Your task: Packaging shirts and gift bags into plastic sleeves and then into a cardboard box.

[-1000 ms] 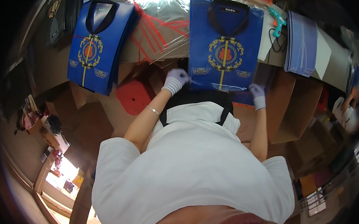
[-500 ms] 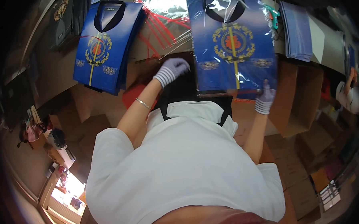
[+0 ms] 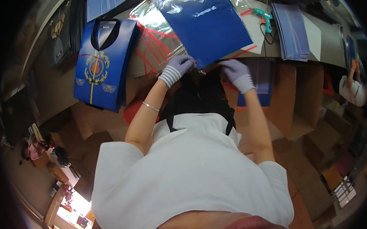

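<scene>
Flipped plain-side up since half a second ago, the flat blue paper bag [image 3: 205, 27] lies on the counter [image 3: 322, 38] inside a clear plastic sleeve [image 3: 158, 33]. Left hand [image 3: 176, 69] and right hand [image 3: 237, 74], gloved fingers closed, pinch its near edge. Sealing looks unfinished; another crested blue bag [image 3: 101, 66] waits.

Pale grey-gloved hands [image 3: 208, 70] touch a plain blue bag [image 3: 206, 25]; another blue bag [image 3: 103, 66] bears a gold emblem.

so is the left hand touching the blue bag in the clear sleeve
Touching: the head view shows the gloved left hand with fingertips on the lower edge of the sleeved blue bag.
</scene>
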Tool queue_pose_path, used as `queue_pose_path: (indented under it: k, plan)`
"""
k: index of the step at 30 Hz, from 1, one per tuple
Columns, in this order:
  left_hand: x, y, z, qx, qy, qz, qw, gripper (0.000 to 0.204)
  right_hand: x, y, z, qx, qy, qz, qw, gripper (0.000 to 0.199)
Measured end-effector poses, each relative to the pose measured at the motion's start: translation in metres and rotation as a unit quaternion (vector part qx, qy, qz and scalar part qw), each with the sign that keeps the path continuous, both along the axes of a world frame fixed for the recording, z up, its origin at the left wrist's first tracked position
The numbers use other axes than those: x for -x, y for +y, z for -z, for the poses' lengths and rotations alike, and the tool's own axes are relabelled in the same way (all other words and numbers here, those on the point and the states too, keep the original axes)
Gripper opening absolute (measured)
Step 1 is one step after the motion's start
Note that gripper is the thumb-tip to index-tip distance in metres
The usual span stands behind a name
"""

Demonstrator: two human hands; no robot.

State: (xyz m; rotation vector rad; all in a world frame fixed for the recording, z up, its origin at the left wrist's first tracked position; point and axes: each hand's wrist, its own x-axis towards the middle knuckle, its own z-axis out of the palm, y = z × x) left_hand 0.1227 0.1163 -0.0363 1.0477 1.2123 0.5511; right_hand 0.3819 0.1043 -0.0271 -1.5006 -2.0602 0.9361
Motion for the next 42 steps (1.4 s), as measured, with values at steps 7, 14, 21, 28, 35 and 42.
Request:
queue_pose_path:
  k: [7,14,21,28,35,42]
  plan:
    - [-0.054,0.036,0.019,-0.172,0.118,0.009,0.978,0.018,-0.349,0.098,0.046,0.220,-0.069,0.549,0.803,0.050]
    - [-0.110,0.074,0.042,-0.351,0.380,0.200,0.832,0.022,-0.399,0.101,0.137,0.419,0.083,0.626,0.652,0.073]
    - [-0.096,0.081,0.067,-0.230,0.134,0.109,0.958,0.008,-0.418,0.012,0.078,0.018,0.211,0.635,0.743,0.025]
    - [-0.119,0.088,0.030,-0.129,0.017,-0.041,0.991,0.010,-0.164,-0.074,-0.069,-0.113,0.148,0.599,0.778,0.025]
    - [-0.138,0.097,0.026,-0.186,-0.014,-0.117,0.975,0.013,-0.048,-0.138,-0.045,-0.005,0.127,0.629,0.767,0.022]
    - [-0.128,0.095,0.010,-0.213,-0.007,-0.088,0.973,0.016,-0.011,-0.147,-0.059,0.004,0.201,0.594,0.779,0.017]
